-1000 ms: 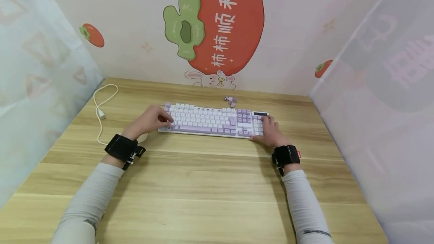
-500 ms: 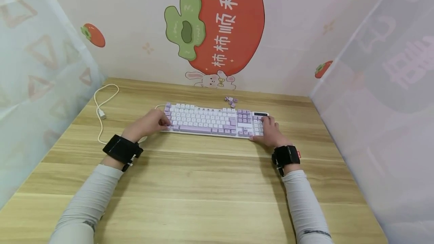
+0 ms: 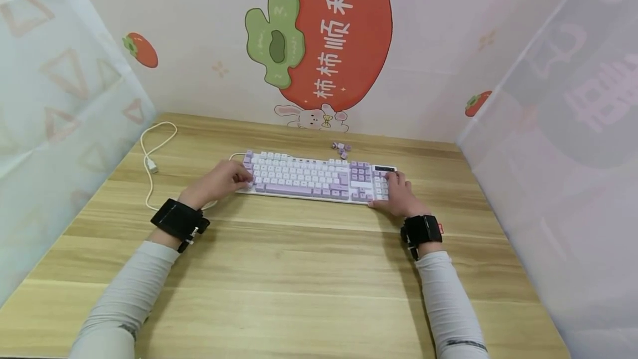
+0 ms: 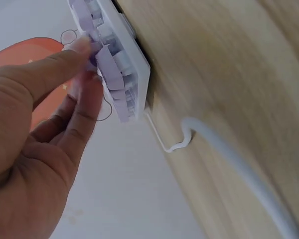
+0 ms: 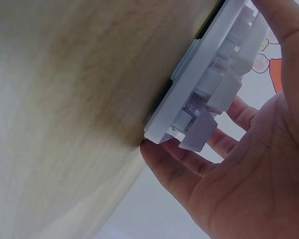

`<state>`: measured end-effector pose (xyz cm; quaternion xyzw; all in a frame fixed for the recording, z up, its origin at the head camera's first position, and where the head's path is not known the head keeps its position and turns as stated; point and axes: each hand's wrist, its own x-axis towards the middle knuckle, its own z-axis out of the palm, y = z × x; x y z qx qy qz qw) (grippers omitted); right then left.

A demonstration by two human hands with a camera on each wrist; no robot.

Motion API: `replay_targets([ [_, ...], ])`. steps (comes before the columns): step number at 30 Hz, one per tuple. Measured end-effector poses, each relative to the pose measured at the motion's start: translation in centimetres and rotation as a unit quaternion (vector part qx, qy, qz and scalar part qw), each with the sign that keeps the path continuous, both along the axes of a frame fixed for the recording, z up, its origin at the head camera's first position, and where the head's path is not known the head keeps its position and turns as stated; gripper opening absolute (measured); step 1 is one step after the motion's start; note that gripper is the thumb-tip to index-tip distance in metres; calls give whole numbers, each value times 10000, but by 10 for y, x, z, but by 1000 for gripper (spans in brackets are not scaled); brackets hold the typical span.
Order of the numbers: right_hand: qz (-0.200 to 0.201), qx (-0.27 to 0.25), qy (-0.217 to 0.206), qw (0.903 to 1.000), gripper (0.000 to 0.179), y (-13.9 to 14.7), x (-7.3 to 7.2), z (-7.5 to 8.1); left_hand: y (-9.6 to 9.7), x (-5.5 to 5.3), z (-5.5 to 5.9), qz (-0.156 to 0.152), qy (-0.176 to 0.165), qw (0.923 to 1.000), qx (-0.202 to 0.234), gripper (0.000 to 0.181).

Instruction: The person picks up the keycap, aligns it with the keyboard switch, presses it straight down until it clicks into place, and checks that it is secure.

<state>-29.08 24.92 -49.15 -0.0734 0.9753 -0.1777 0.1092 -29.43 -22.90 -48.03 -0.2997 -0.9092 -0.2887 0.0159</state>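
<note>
A white and purple keyboard lies across the table toward the back. At its left end my left hand is over the front corner keys. In the left wrist view, the thumb and fingers pinch a small purple keycap close beside the row of keys; the fingertips partly hide it. My right hand grips the keyboard's right end, thumb at the front edge and fingers over the number pad side. The right wrist view shows fingers curled around the end of the white case.
Several loose purple and white keycaps lie behind the keyboard. A white cable loops over the table's left side, its USB plug lying near the left edge. A printed backdrop rises behind the wooden table.
My left hand has drawn slightly left, toward the keyboard's front left corner, and its fingers have shifted there. The right hand keeps its grip in the same place.
</note>
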Motion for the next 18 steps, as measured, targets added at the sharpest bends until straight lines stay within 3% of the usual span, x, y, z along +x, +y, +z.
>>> replay_targets([
  [6,74,-14,43,10000,97,-1,-1,0,2,1,-4,116,37,9999,61,14],
  [10,56,-14,74,10000,96,-1,1,2,6,3,0,270,104,9995,-132,12],
  [18,16,-15,49,10000,97,-1,2,1,12,6,5,138,187,9979,-602,10],
])
